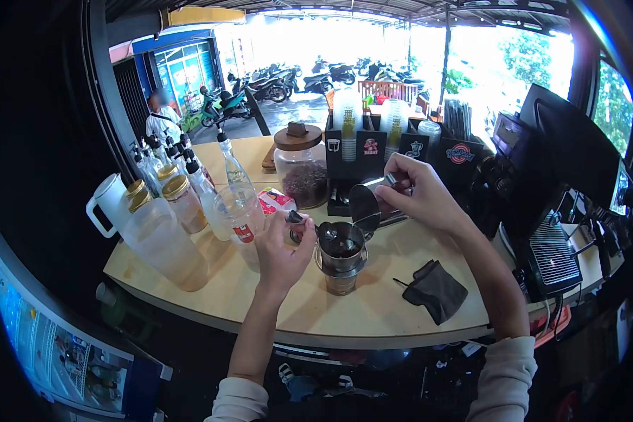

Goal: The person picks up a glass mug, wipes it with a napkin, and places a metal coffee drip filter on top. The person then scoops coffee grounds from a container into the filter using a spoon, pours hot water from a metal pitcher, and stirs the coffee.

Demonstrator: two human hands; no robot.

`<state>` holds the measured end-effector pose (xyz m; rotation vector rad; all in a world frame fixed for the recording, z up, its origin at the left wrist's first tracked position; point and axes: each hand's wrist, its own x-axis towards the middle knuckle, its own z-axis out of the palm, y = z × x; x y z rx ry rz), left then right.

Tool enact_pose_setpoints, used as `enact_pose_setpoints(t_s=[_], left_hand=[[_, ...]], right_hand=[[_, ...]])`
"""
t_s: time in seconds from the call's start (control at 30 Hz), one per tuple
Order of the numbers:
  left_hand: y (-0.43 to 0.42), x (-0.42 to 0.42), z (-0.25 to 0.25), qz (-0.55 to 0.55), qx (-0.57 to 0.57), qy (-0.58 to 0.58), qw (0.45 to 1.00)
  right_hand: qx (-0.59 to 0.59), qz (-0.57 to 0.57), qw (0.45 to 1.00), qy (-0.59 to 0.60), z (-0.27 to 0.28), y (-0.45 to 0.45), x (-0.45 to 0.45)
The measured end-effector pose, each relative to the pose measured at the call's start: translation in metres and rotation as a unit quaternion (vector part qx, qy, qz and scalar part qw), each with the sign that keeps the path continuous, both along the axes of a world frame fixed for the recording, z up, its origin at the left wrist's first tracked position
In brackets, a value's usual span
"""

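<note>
A metal coffee drip filter sits on a small clear glass on the counter, with dark, glinting contents inside. To its left, my left hand is closed, pinching a small dark handle that seems to belong to the filter. My right hand is closed on the handle of a small metal cup, held tilted just above the filter's right rim. A thin bright streak shows between the cup and the filter. A dark folded cloth lies to the right, below my right forearm.
Left on the counter stand a clear plastic jug, a plastic cup, jars and pump bottles. Behind are a wooden-lidded glass jar and a black cup organizer. A coffee machine stands right. A person is outside.
</note>
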<state>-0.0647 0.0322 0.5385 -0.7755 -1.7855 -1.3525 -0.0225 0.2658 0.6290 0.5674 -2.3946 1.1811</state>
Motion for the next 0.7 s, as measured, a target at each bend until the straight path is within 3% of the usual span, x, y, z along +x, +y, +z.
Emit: enact_pose_setpoints(t_s=[0.17, 0.23, 0.37, 0.43, 0.53, 0.7], left_hand=[[0.001, 0.003, 0.001, 0.005, -0.018, 0.007, 1.0], [0.001, 0.005, 0.002, -0.004, -0.031, 0.011, 0.999], [0.001, 0.006, 0.003, 0.004, -0.061, 0.049, 0.997], [0.0, 0.005, 0.003, -0.005, -0.077, 0.066, 0.995], [0.002, 0.008, 0.004, -0.005, -0.085, 0.073, 0.994], [0.005, 0.01, 0.0, 0.004, -0.109, 0.089, 0.99]], right_hand=[[-0.03, -0.001, 0.999, 0.021, -0.02, 0.012, -0.005], [-0.159, 0.019, 0.987, 0.002, -0.037, 0.02, -0.009], [-0.255, -0.022, 0.967, 0.002, -0.075, 0.04, -0.013], [-0.371, -0.068, 0.925, -0.049, -0.098, 0.051, -0.014], [-0.452, -0.074, 0.887, -0.054, -0.135, 0.064, -0.018], [-0.491, -0.091, 0.864, -0.06, -0.184, 0.066, -0.02]])
